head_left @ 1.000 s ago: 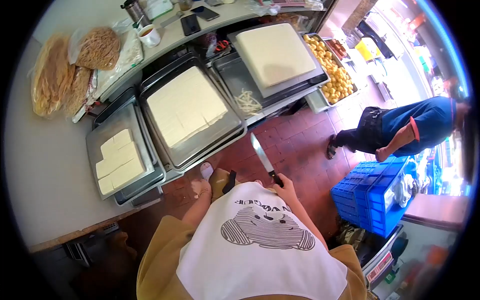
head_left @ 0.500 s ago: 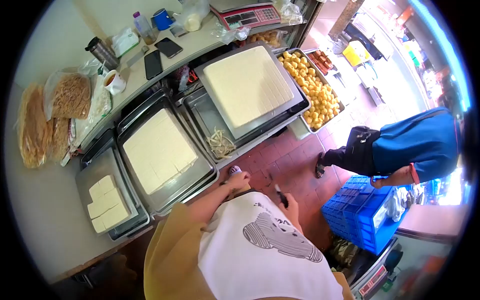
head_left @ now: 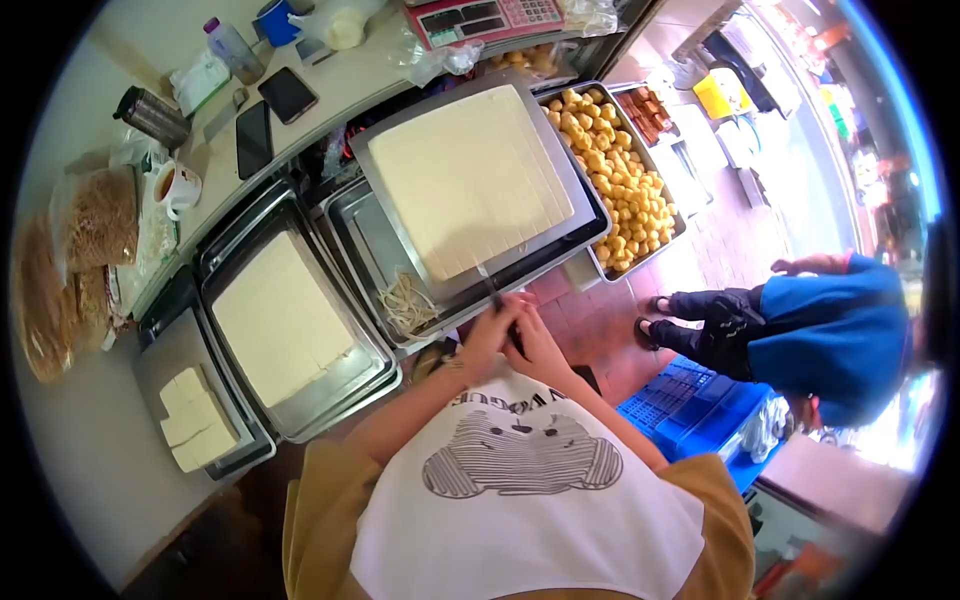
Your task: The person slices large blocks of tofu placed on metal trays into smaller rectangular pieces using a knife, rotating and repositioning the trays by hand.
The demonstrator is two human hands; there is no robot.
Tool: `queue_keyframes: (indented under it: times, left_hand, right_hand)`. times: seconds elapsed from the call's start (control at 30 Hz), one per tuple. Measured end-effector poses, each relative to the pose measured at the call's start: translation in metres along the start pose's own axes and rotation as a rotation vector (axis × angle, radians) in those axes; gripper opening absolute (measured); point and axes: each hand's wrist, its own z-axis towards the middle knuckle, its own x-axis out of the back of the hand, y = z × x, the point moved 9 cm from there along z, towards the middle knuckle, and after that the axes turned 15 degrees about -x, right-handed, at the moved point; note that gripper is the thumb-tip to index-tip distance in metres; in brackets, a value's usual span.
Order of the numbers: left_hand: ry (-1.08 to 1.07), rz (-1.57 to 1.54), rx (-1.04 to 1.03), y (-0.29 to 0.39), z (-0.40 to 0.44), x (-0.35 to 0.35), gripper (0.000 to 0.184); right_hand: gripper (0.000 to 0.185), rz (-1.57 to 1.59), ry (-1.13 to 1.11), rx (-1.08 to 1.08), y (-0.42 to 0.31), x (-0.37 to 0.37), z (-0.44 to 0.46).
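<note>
My left hand [head_left: 485, 337] and my right hand [head_left: 541, 346] meet in front of my chest, fingers closed around the black handle of a knife [head_left: 494, 293]. The blade points away from me, its tip at the near edge of a big white slab [head_left: 470, 180] that looks like tofu. Parallel cut lines run along the slab's right part. It lies on a metal sheet over a dark tray. Pale strips [head_left: 407, 305] sit in the metal tray just left of the knife. How the fingers overlap on the handle is partly hidden.
Further left are a tray with a white slab [head_left: 283, 320] and one with smaller blocks [head_left: 196, 418]. Yellow balls [head_left: 620, 180] fill a tray at right. Phones [head_left: 254, 141], a mug [head_left: 178, 188] and a scale [head_left: 485, 20] stand behind. A person [head_left: 825, 335] stands beside blue crates [head_left: 690, 400].
My right hand has brought the knife forward to the cut slab, and my left hand has come over to join it. The view has shifted toward that slab. The other person's pose has changed.
</note>
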Motion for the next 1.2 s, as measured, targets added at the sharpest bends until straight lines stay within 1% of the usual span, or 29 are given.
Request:
queue_keyframes:
  times: [0.07,0.1,0.13,0.2,0.27,0.3,0.33,0.37,0.4,0.5,0.6,0.67,0.7,0.8,0.9,1.0,1.2]
  left_hand:
    - [0.248,0.009,0.069,0.024,-0.006,0.03,0.022]
    - [0.391,-0.031,-0.024,0.025,-0.003,0.053,0.018]
    - [0.534,-0.069,-0.117,0.021,-0.005,0.078,0.015]
    - [0.71,-0.032,-0.246,0.022,-0.018,0.121,0.009]
    - [1.073,-0.276,-0.385,0.011,-0.042,0.145,0.005]
    - [1.093,-0.253,-0.393,0.012,-0.049,0.143,0.004]
    - [1.173,-0.293,-0.394,0.014,-0.054,0.132,0.006]
    - [1.185,-0.35,-0.359,-0.007,-0.059,0.129,0.008]
    - [1.209,-0.398,-0.321,-0.027,-0.062,0.126,0.009]
    - [1.264,-0.514,-0.155,-0.049,-0.053,0.096,0.012]
    - [1.296,-0.517,-0.179,-0.044,-0.051,0.09,0.011]
    - [1.319,-0.466,-0.145,-0.047,-0.052,0.092,0.01]
    - [1.329,-0.441,-0.128,-0.049,-0.053,0.093,0.01]
    - [1.361,-0.503,-0.158,-0.057,-0.054,0.094,0.009]
    - [1.376,-0.549,-0.199,-0.058,-0.057,0.092,0.009]
    - [1.408,-0.597,-0.218,-0.063,-0.065,0.095,0.008]
    - [1.418,-0.587,-0.21,-0.074,-0.071,0.099,0.009]
  right_hand:
    - [0.039,-0.202,-0.133,0.087,-0.006,0.003,0.026]
    - [0.031,-0.163,-0.151,0.062,0.002,0.007,0.047]
    - [0.023,-0.19,-0.094,0.114,0.001,0.021,0.067]
    - [0.018,-0.16,-0.014,0.162,0.018,0.043,0.116]
    - [0.019,-0.165,0.018,0.173,0.029,0.066,0.171]
    - [0.02,-0.197,0.018,0.181,0.031,0.077,0.203]
    - [0.021,-0.224,0.037,0.191,0.032,0.086,0.229]
    - [0.022,-0.25,0.056,0.197,0.033,0.095,0.258]
    - [0.025,-0.325,0.112,0.292,0.024,0.106,0.305]
    - [0.029,-0.35,0.12,0.393,0.016,0.109,0.369]
    - [0.029,-0.369,0.118,0.422,0.008,0.103,0.401]
    - [0.029,-0.445,0.096,0.44,0.011,0.088,0.42]
    - [0.03,-0.484,0.086,0.451,0.013,0.081,0.425]
    - [0.029,-0.597,0.024,0.405,0.02,0.062,0.435]
    - [0.028,-0.638,0.011,0.401,0.019,0.054,0.439]
    - [0.025,-0.64,0.018,0.431,0.017,0.052,0.439]
    - [0.018,-0.574,0.012,0.476,0.021,0.057,0.442]
